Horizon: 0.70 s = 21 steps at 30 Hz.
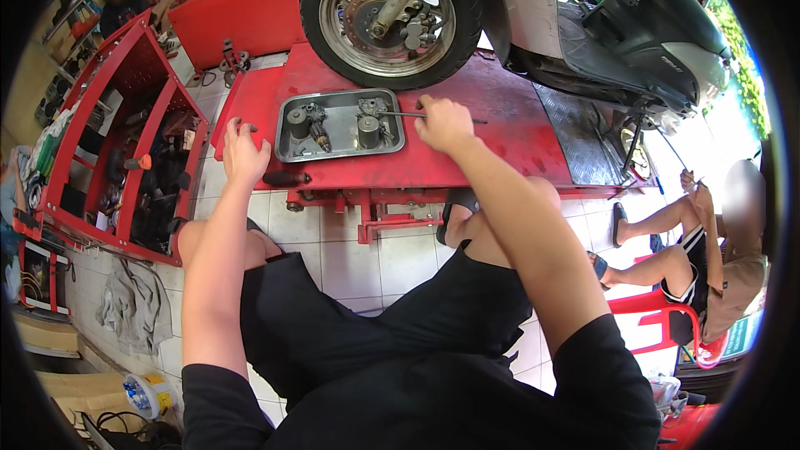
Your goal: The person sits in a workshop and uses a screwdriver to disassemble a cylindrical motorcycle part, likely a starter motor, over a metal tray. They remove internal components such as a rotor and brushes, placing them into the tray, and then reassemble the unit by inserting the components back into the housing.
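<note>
My left hand [244, 150] is at the left of a metal tray [337, 154] on the red lift platform [492, 150], its fingers bent but apart, holding nothing I can see. A black tool handle [286, 177] lies just below the tray. Two carburetor-like metal parts sit in the tray, a left one [297, 122] and a right one [369, 132]. My right hand [443, 122] is curled on a thin dark rod [475, 121] that runs across the tray's right rim toward the right part.
A scooter [633, 50] stands on the lift, its front wheel [387, 21] behind the tray. A red tool cabinet [125, 142] is left, a grey cloth [133, 304] below it. A seated co-worker [717, 258] holds a thin tool at right; another person [117, 8] is back left.
</note>
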Available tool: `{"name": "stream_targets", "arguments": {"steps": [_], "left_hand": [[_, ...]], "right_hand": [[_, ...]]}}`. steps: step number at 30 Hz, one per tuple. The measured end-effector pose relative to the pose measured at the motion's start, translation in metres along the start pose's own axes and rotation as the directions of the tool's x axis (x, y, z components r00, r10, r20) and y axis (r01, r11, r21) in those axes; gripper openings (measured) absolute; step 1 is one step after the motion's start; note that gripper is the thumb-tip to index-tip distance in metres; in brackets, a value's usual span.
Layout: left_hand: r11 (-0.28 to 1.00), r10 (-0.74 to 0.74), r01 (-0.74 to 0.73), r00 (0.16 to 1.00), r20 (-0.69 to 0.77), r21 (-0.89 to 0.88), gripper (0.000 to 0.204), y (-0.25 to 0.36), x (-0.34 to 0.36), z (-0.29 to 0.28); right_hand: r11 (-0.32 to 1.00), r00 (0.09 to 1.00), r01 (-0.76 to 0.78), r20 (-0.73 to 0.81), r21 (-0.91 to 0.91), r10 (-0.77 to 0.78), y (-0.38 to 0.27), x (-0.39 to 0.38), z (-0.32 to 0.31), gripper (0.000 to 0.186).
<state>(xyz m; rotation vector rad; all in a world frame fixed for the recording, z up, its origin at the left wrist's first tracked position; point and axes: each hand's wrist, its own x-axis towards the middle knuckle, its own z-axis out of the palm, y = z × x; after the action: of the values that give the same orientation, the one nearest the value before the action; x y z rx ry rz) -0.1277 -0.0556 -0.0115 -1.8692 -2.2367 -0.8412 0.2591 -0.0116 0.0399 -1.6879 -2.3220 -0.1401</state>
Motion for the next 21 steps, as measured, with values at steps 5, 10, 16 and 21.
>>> {"name": "stream_targets", "arguments": {"steps": [5,10,16,21], "left_hand": [[0.998,0.044,-0.045,0.999,-0.015,-0.045,0.033,-0.002,0.004,0.031],[0.991,0.108,-0.108,0.994,-0.001,-0.076,0.034,0.001,0.028,0.048],[0.976,-0.008,0.013,1.000,0.020,-0.216,0.038,0.017,0.084,0.069],[0.934,-0.066,0.076,0.997,0.039,-0.349,0.037,0.030,0.103,0.068]], "right_hand": [[0.975,0.992,0.107,0.048,0.196,-0.118,-0.030,0.021,0.039,0.029],[0.933,0.950,0.216,0.157,0.288,-0.269,-0.050,0.064,0.055,0.026],[0.899,0.935,0.123,0.256,0.421,-0.247,-0.066,0.086,0.062,0.024],[0.842,0.936,0.145,0.203,0.520,-0.286,-0.077,0.099,0.071,0.022]]}}
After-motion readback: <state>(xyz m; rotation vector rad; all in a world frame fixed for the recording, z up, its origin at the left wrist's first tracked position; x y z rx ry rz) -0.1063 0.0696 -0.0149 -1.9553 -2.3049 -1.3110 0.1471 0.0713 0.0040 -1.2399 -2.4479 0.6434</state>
